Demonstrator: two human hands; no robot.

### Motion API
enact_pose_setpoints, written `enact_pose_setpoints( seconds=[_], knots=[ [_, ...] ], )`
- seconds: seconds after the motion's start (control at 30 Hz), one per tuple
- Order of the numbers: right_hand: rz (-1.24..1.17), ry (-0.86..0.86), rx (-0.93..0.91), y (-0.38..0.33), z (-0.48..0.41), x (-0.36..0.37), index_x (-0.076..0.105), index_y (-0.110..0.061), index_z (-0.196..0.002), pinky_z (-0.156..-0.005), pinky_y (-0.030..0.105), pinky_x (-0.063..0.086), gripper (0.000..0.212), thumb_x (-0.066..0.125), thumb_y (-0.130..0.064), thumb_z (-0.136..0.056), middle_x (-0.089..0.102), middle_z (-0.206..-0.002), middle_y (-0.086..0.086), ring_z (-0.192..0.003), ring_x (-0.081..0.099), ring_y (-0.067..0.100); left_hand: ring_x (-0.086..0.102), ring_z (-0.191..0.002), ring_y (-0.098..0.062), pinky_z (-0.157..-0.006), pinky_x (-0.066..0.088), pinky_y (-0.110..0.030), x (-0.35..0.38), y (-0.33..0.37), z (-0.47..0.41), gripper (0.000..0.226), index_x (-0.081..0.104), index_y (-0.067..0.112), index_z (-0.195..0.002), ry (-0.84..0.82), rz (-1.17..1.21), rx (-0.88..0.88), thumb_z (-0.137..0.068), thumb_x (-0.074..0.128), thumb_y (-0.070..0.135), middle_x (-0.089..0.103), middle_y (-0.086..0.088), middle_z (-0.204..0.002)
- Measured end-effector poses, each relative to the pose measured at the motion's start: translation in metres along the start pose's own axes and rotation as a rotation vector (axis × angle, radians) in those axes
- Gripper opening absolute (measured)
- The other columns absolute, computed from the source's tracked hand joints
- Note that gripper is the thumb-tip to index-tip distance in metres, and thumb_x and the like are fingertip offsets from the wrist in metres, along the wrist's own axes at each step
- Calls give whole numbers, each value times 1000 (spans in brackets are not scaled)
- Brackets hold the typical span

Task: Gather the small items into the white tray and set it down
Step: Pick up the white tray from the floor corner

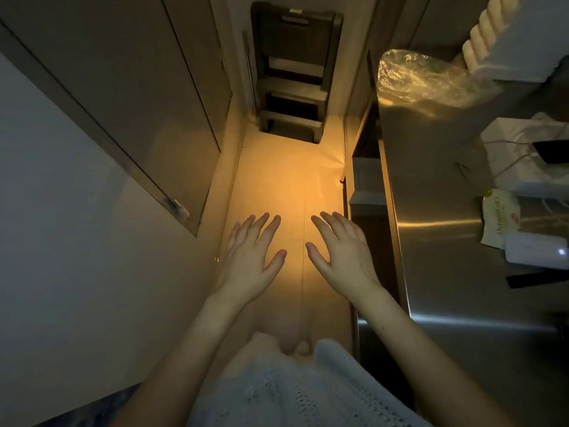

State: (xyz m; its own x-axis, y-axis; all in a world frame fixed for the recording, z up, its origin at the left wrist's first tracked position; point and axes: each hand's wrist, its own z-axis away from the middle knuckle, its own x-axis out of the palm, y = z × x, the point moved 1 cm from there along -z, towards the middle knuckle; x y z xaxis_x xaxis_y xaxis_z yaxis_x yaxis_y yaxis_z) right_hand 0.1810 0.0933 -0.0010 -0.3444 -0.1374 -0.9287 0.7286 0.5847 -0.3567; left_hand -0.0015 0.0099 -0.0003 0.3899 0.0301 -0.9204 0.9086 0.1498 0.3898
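My left hand (pixel 251 257) and my right hand (pixel 341 254) are held out side by side over a narrow, warmly lit floor, palms down, fingers spread, nothing in either. A steel counter (pixel 446 272) runs along the right. On its far right edge lie small items: a white box-like device with a lit dot (pixel 535 251), a pale packet with print (pixel 500 217) and a white thing with cables and a dark phone (pixel 523 155). I cannot make out which object is the white tray.
A dark step stool (pixel 294 72) stands at the far end of the aisle. Cabinet doors (pixel 123 103) line the left. A crumpled clear plastic bag (pixel 428 78) and a ribbed white object (pixel 492 29) sit at the counter's far end.
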Motion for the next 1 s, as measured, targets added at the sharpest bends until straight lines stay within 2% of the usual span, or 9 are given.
enact_pose_setpoints(
  seconds=[0.2,0.4,0.57,0.67,0.83,1.0],
  knots=[
    [-8,28,-10,5,-55,5,46,-18,-141,-111,47,33,56,38,-49,-95,49,-142,7,-134,41,27,23,-141,-25,-116,18,-47,-13,-16,-46,64,27,25,-149,67,-27,-15,-91,29,54,31,-3,-153],
    [-41,-1,12,11,-138,33,47,-18,-140,-110,47,35,56,35,-50,-95,49,-142,7,-134,42,26,24,-141,-25,-116,21,-47,-16,-61,-122,63,29,25,-148,47,-16,-17,-91,30,53,33,-3,-152],
    [-40,13,71,14,-238,46,46,-19,-140,-111,44,33,54,40,-49,-95,48,-144,4,-135,40,23,30,-137,-20,-112,30,-42,-39,-104,-219,60,33,23,-146,28,2,15,-93,37,50,36,0,-149],
    [-57,49,108,14,-300,40,47,-19,-140,-111,42,32,54,40,-48,-95,48,-144,3,-135,40,22,34,-134,-19,-109,34,-40,-70,-125,-280,60,35,22,-144,46,11,57,-92,34,52,39,0,-147],
    [-59,133,159,22,-387,26,49,-19,-137,-108,41,37,51,45,-47,-95,50,-141,2,-132,43,21,37,-131,-17,-107,36,-38,-107,-149,-376,58,37,21,-142,79,-12,139,-92,35,51,43,1,-142],
    [-81,128,198,49,-459,26,50,-18,-136,-107,39,37,50,46,-45,-95,51,-139,2,-131,44,20,37,-130,-15,-106,35,-34,-104,-158,-463,54,38,22,-142,58,2,148,-94,41,47,44,2,-141]
  ],
)
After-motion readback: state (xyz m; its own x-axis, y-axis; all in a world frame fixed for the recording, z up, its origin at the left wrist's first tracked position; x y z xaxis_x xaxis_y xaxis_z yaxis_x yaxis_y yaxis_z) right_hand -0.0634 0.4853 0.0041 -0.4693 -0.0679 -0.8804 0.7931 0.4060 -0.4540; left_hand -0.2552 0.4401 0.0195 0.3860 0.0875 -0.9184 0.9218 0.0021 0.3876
